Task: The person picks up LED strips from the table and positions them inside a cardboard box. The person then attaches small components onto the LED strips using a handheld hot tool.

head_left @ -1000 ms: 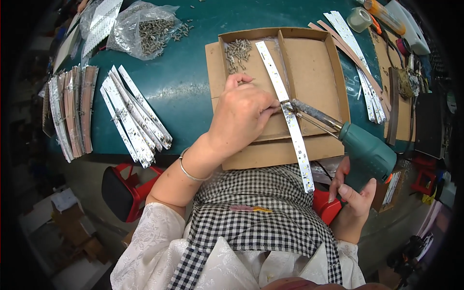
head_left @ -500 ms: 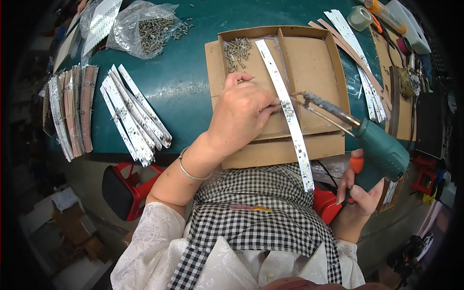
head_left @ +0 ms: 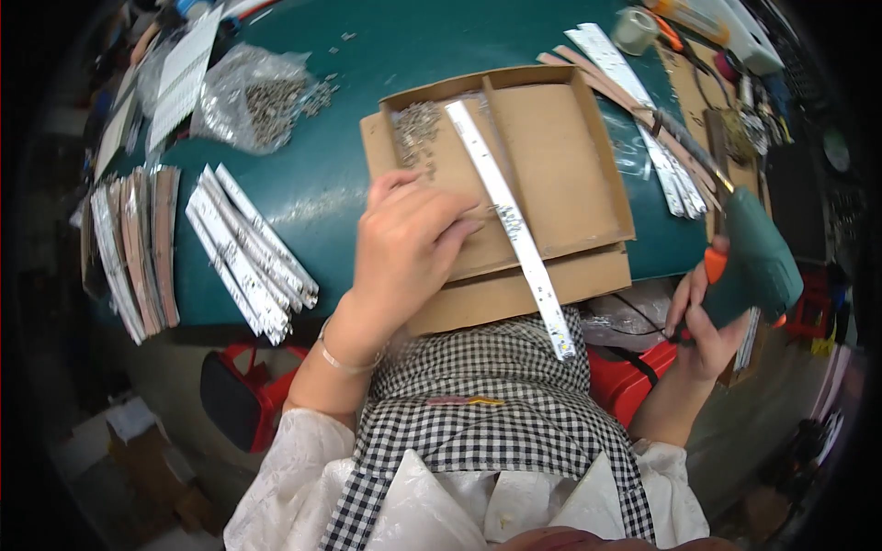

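Note:
Across the cardboard tray (head_left: pixel 570 174) lies a long white LED strip board (head_left: pixel 533 271), its near end jutting past the tray's front edge over my checked apron. Small parts are clustered at the strip's middle. My left hand (head_left: pixel 404 234) hovers just left of that spot, thumb and index finger slightly apart and nothing visible between them. In my right hand (head_left: pixel 703 317) is a green soldering gun (head_left: pixel 758 248) with an orange trigger. Its dark barrel points up and left, well away from the strip. A pile of small metal parts (head_left: pixel 418 129) sits in the tray's far left corner.
Bundled strip boards (head_left: pixel 138 248) and a loose stack of white strips (head_left: pixel 248 253) lie at left. Behind them is a clear bag of small metal parts (head_left: pixel 266 106). More strips (head_left: pixel 634 110), a tape roll (head_left: pixel 636 30) and tools occupy the right. A red stool (head_left: pixel 243 395) stands below the table.
The soldering gun has moved right, its tip leaving the strip's middle. My left hand has drawn back left from the strip. The whole view has shifted a little.

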`<state>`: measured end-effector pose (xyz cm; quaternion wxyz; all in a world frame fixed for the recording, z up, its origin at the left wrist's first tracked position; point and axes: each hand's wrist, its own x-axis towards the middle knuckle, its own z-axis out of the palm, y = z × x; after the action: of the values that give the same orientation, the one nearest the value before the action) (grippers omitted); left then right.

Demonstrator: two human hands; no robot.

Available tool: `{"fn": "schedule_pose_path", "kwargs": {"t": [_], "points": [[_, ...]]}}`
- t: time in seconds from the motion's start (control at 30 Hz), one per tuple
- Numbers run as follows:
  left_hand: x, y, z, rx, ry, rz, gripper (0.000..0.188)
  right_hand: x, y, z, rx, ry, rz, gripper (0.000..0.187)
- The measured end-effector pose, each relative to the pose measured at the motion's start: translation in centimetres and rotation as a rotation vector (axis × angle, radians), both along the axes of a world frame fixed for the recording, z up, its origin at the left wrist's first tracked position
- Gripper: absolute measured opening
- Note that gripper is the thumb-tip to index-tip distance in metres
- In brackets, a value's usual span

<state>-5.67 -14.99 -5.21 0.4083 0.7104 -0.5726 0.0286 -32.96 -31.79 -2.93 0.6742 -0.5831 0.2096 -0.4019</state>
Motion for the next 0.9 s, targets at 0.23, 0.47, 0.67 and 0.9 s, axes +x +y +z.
{"fn": "schedule_pose_path", "kwargs": {"t": [0.23,0.47,0.67,0.9], "points": [[-3.9,0.1,3.2,0.12,-0.141,-0.483,0.034,1.2,-8.2,-2.8,-0.555,0.325,-0.42,0.053],[-5.5,-0.1,0.9,0.024,-0.266,-0.514,0.029,4.5,-11.1,-2.2,-1.133,0.787,-0.477,0.059],[-5.6,2.2,1.8,-0.187,-0.353,-0.493,0.025,2.1,-13.0,-3.2,-1.004,0.882,-0.325,0.055],[-1.4,8.4,6.1,-0.259,-0.507,-0.22,0.025,2.6,-15.2,-4.6,-1.042,0.89,-0.266,0.058]]}}
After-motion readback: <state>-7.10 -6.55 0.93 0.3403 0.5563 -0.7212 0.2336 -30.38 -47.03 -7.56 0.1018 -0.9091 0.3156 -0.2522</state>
